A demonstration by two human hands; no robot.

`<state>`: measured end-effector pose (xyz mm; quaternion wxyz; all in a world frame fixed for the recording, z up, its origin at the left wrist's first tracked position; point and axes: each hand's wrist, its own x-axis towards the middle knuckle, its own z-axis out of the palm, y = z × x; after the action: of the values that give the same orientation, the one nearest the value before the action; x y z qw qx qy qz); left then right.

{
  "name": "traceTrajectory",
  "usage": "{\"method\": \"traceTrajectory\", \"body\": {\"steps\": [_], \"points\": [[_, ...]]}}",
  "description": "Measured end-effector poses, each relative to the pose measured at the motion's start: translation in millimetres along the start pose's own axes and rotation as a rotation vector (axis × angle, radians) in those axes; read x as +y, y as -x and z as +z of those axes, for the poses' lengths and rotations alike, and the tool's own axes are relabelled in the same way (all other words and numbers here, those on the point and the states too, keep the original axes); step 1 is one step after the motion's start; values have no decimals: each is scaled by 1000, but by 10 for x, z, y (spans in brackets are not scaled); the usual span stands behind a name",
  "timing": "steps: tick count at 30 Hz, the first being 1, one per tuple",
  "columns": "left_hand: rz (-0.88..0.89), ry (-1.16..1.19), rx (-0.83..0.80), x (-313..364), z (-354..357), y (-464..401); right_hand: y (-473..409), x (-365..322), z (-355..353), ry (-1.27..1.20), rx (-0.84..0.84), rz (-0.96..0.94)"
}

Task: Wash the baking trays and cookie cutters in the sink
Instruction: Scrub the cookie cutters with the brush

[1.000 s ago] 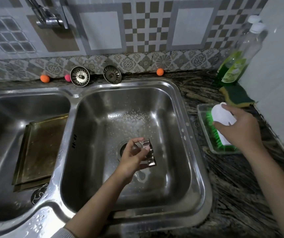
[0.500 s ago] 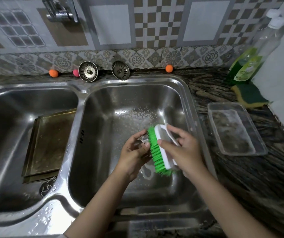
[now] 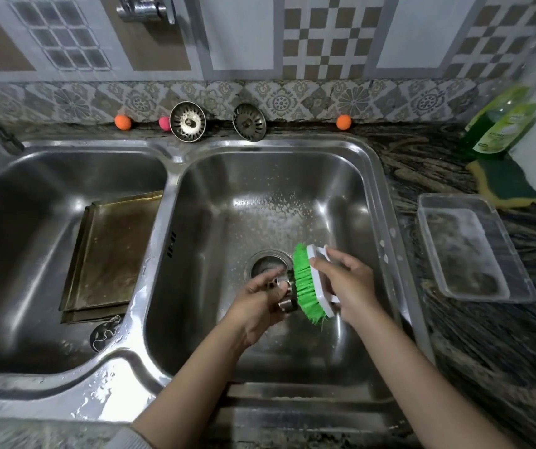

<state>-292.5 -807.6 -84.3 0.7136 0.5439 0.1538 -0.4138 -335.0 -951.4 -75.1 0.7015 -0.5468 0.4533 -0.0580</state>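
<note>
Over the drain of the right sink basin (image 3: 350, 176), my left hand (image 3: 256, 306) grips a small metal cookie cutter (image 3: 284, 294). My right hand (image 3: 347, 286) holds a white scrub brush (image 3: 312, 280); its green bristles press against the cutter. Stacked brownish baking trays (image 3: 114, 251) lie flat in the left basin (image 3: 33, 176). Another metal cookie cutter (image 3: 104, 333) lies at the front of that basin, below the trays.
A clear plastic tub (image 3: 474, 251) sits on the dark counter right of the sink, with a green-yellow sponge (image 3: 506, 183) and dish soap bottle (image 3: 503, 124) behind it. Two sink strainers (image 3: 187, 121) lean against the tiled wall. The tap (image 3: 145, 8) is at the top left.
My right hand lifted the brush out of the plastic tub and carried it left into the right basin, against the cutter. My left hand stayed over the drain.
</note>
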Motion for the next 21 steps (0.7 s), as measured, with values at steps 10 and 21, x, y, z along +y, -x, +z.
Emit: {"method": "traceTrajectory", "body": {"steps": [10,21], "points": [[-17,-164,-158,72,127,2,-48,62,-82,-96,141,-83],[88,-485,-205,381,-263,89,-32,-179,-45,85,-310,-126]]}}
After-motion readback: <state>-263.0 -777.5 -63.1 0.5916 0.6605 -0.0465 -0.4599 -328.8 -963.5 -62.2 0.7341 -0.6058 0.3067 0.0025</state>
